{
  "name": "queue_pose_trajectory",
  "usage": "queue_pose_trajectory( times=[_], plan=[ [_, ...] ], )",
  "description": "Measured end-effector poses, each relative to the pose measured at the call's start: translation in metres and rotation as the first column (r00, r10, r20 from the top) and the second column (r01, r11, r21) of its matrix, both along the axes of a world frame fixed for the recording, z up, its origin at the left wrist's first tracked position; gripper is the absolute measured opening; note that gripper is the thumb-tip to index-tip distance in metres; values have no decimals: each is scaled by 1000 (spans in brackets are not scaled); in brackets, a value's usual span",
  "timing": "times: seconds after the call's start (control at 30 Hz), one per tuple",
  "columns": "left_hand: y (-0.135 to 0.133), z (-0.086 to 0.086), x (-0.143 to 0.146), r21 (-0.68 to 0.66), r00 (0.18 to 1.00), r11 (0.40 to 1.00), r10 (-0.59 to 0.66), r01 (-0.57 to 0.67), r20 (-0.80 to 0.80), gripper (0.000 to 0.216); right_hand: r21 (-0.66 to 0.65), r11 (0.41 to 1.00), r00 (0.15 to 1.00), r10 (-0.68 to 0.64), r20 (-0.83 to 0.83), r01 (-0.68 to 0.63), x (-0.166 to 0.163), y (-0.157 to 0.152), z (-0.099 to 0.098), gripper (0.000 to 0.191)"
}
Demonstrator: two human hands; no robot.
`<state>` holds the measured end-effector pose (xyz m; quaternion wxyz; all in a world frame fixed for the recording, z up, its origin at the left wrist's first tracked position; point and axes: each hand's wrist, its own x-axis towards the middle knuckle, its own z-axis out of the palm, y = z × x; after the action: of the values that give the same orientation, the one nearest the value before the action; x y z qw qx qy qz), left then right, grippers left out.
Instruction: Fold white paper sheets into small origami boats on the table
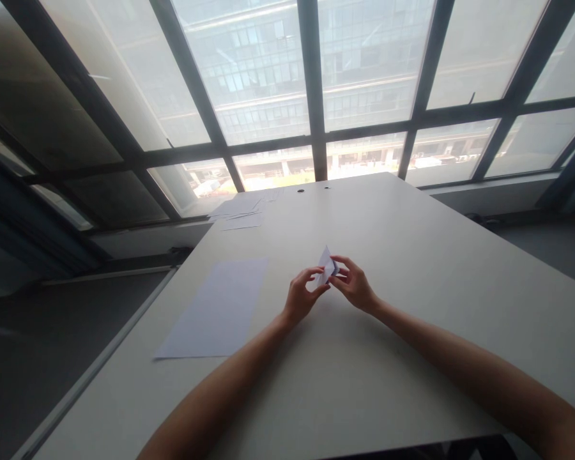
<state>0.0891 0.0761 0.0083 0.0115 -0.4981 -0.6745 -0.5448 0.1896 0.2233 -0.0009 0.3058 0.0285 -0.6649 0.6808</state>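
A small folded piece of white paper (pixel 326 263) is held up just above the white table (pixel 412 255), its pointed tip upward. My left hand (pixel 301 296) pinches its lower left edge with thumb and fingers. On the other side, my right hand (pixel 353 282) grips the paper with curled fingers. Both forearms reach in from the bottom of the view.
A flat white sheet of paper (pixel 216 306) lies on the table to the left of my hands. Several more loose sheets (pixel 243 213) sit near the table's far left edge. Large windows (pixel 311 83) rise behind the table. Dark floor lies to the left.
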Motion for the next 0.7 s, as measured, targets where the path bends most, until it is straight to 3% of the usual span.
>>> queue_pose_trajectory(
  times=[0.2, 0.47, 0.6, 0.7],
  plan=[
    [1, 2, 1, 21, 1000, 999, -24, 24, 0, 35, -14, 999, 999, -50, -9, 50, -1, 3, 1, 47],
    [1, 3, 4, 7, 999, 999, -47, 47, -5, 33, -28, 1000, 1000, 13, 17, -12, 1, 1, 4, 47],
    [0, 3, 5, -21, 996, 999, 26, -28, -82, 38, -50, 997, 998, -60, 18, 60, 0, 3, 6, 46],
    [1, 1, 0, 14, 987, 987, 162, -162, -7, 39, -148, 986, 996, -79, 30, 82, -2, 7, 5, 44]
  ],
)
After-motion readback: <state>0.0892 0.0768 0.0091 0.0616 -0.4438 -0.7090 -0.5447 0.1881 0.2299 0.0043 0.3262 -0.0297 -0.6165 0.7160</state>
